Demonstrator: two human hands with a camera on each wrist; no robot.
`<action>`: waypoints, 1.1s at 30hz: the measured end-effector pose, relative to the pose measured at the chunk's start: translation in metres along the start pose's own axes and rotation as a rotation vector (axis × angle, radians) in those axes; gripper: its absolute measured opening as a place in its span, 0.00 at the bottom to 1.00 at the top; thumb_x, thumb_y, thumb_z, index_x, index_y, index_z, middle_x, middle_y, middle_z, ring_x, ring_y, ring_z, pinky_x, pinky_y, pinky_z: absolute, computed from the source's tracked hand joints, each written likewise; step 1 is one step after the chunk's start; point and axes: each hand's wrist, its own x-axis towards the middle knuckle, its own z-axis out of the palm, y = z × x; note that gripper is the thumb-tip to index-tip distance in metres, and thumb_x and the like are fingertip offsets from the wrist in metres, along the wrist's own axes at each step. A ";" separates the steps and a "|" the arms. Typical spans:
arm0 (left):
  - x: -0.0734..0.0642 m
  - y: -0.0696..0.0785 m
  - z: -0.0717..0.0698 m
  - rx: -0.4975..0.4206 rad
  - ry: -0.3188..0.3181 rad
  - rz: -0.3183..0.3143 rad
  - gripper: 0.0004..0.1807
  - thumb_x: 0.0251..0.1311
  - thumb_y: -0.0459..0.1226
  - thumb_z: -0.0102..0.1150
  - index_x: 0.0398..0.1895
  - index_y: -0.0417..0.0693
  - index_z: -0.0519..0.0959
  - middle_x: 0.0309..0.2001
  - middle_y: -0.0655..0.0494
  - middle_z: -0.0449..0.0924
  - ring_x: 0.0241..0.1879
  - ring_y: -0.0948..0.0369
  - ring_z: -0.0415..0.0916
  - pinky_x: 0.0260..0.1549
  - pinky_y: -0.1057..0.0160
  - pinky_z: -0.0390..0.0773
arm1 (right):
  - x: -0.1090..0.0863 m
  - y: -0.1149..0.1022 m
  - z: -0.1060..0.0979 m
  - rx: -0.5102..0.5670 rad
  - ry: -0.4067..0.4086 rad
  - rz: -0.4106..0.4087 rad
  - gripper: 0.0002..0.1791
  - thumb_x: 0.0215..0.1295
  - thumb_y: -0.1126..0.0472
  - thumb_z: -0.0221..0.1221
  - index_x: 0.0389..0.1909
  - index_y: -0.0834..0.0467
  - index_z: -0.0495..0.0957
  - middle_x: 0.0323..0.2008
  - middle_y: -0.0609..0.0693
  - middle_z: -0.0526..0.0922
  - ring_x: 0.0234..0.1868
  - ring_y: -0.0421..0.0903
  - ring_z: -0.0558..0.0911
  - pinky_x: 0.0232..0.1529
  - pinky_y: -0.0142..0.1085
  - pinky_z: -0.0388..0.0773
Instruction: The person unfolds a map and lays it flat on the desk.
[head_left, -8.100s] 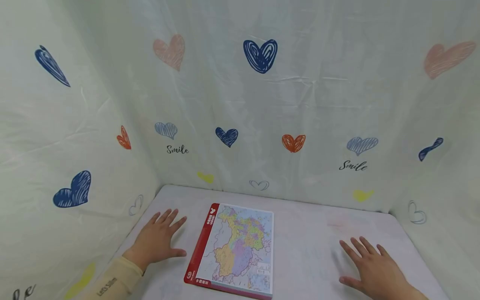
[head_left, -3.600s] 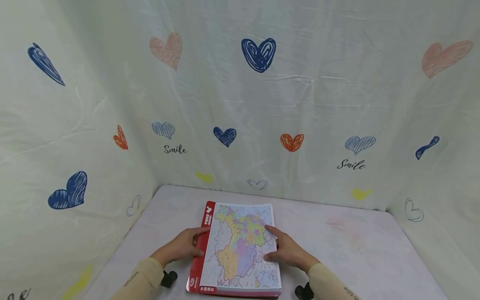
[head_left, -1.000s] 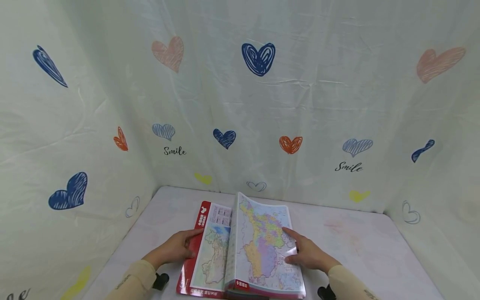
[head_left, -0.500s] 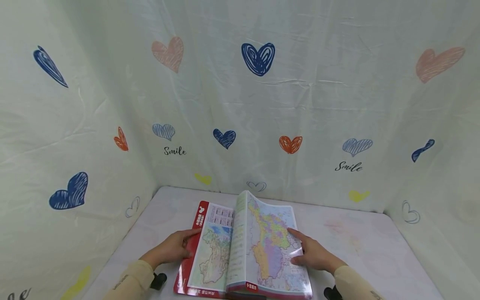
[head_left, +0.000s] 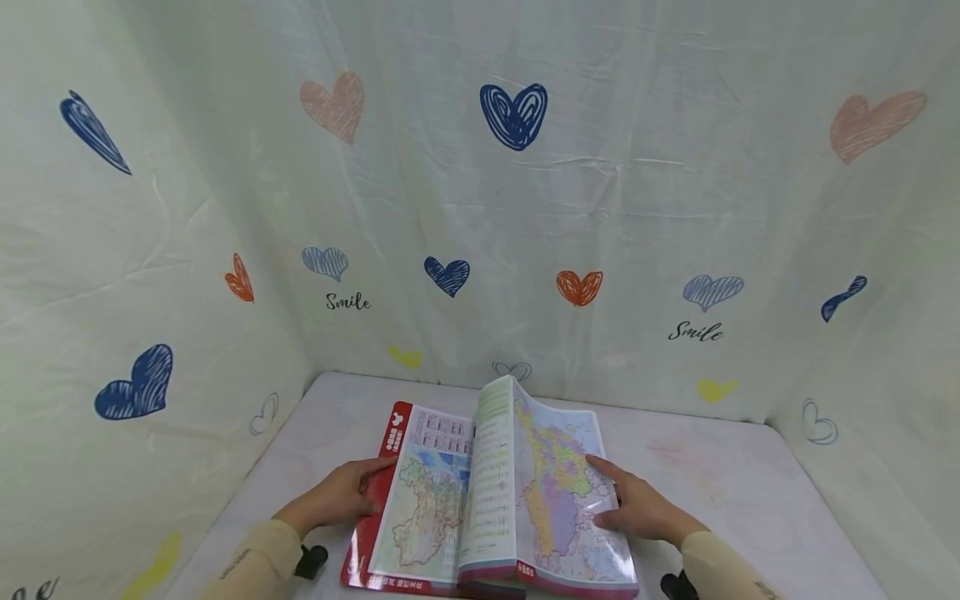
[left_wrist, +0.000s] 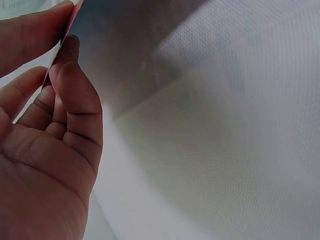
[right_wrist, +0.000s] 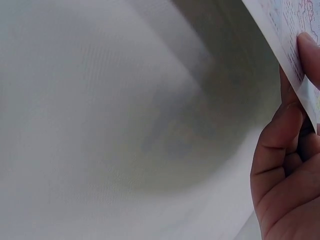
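A folded map (head_left: pixel 555 492) stands partly spread on the white table. Its left panel has a red strip and a relief map (head_left: pixel 426 508). A whitish panel of small print (head_left: pixel 489 492) slants up in the middle, and the right panel carries a multicoloured map. My left hand (head_left: pixel 333 497) pinches the red left edge; in the left wrist view its thumb and fingers (left_wrist: pixel 77 87) lie on either side of that thin edge. With thumb and fingers, my right hand (head_left: pixel 645 504) grips the right edge, which the right wrist view shows lifted above the surface (right_wrist: pixel 282 50).
The white table (head_left: pixel 720 483) extends on both sides of the map. A pale curtain (head_left: pixel 630 208) printed with hearts and "Smile" hangs behind and at the sides. Small black objects (head_left: pixel 311 562) show below each wrist.
Earlier both hands lay apart from the closed map, then took its two edges. Since then the right hand has drawn its panel rightward, the left slightly leftward, and the printed middle panel has widened.
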 end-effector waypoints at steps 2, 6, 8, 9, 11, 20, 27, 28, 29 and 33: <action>0.000 -0.002 -0.001 0.001 0.003 -0.005 0.42 0.46 0.28 0.74 0.69 0.47 0.72 0.59 0.43 0.74 0.47 0.51 0.70 0.38 0.56 0.79 | -0.001 0.001 -0.002 -0.014 0.009 0.006 0.54 0.54 0.58 0.74 0.77 0.59 0.52 0.50 0.60 0.80 0.42 0.48 0.81 0.47 0.50 0.76; -0.001 -0.003 -0.003 -0.001 0.007 -0.009 0.42 0.45 0.27 0.74 0.69 0.47 0.72 0.58 0.43 0.74 0.47 0.51 0.70 0.38 0.55 0.80 | -0.004 0.005 -0.006 0.006 0.004 0.006 0.54 0.54 0.58 0.74 0.77 0.61 0.52 0.52 0.62 0.79 0.43 0.49 0.81 0.47 0.50 0.76; -0.001 -0.004 -0.004 0.001 0.009 -0.009 0.42 0.45 0.27 0.74 0.69 0.46 0.73 0.58 0.43 0.74 0.47 0.51 0.70 0.38 0.55 0.80 | -0.006 0.007 -0.008 0.025 -0.006 0.001 0.55 0.54 0.59 0.73 0.77 0.62 0.51 0.52 0.61 0.79 0.43 0.49 0.82 0.47 0.50 0.77; -0.001 -0.004 -0.004 0.002 0.009 -0.008 0.42 0.45 0.27 0.73 0.69 0.46 0.73 0.58 0.42 0.74 0.47 0.51 0.70 0.38 0.55 0.80 | -0.007 0.008 -0.009 0.031 -0.008 -0.002 0.55 0.55 0.59 0.73 0.77 0.62 0.50 0.52 0.61 0.79 0.43 0.49 0.82 0.46 0.49 0.77; -0.001 -0.006 -0.005 0.000 0.012 -0.016 0.42 0.45 0.26 0.73 0.69 0.46 0.73 0.58 0.43 0.74 0.47 0.51 0.71 0.38 0.55 0.80 | -0.009 0.011 -0.011 0.039 -0.014 -0.006 0.55 0.55 0.59 0.73 0.77 0.63 0.50 0.50 0.60 0.79 0.42 0.48 0.82 0.45 0.48 0.77; -0.003 -0.008 -0.007 -0.013 0.010 -0.023 0.42 0.44 0.26 0.74 0.69 0.45 0.72 0.57 0.43 0.74 0.45 0.52 0.71 0.36 0.56 0.80 | -0.018 0.021 -0.019 0.057 -0.013 -0.007 0.55 0.56 0.59 0.72 0.77 0.66 0.48 0.44 0.55 0.81 0.39 0.49 0.81 0.42 0.42 0.77; -0.005 -0.008 -0.009 -0.008 0.021 -0.032 0.43 0.43 0.26 0.74 0.69 0.45 0.73 0.57 0.43 0.74 0.44 0.53 0.71 0.36 0.57 0.79 | -0.023 0.028 -0.025 0.048 0.016 0.027 0.55 0.55 0.60 0.72 0.77 0.64 0.49 0.46 0.55 0.80 0.40 0.48 0.80 0.45 0.46 0.76; -0.005 -0.008 -0.009 -0.006 0.025 -0.032 0.43 0.43 0.25 0.73 0.69 0.45 0.73 0.57 0.43 0.74 0.44 0.53 0.71 0.36 0.57 0.79 | -0.023 0.029 -0.025 0.041 0.026 0.038 0.55 0.54 0.60 0.72 0.77 0.64 0.49 0.47 0.55 0.79 0.41 0.48 0.80 0.46 0.46 0.76; -0.005 -0.008 -0.009 -0.004 0.026 -0.030 0.43 0.43 0.25 0.73 0.68 0.45 0.73 0.57 0.43 0.74 0.43 0.53 0.72 0.36 0.57 0.79 | -0.024 0.030 -0.026 0.026 0.040 0.049 0.55 0.53 0.60 0.73 0.77 0.63 0.50 0.48 0.55 0.79 0.41 0.48 0.79 0.47 0.46 0.75; -0.006 -0.007 -0.010 0.008 0.030 -0.025 0.42 0.42 0.26 0.74 0.68 0.45 0.73 0.57 0.42 0.75 0.43 0.53 0.72 0.36 0.56 0.79 | -0.028 0.035 -0.030 0.000 0.064 0.084 0.55 0.52 0.59 0.73 0.77 0.62 0.52 0.50 0.57 0.78 0.42 0.47 0.79 0.49 0.47 0.74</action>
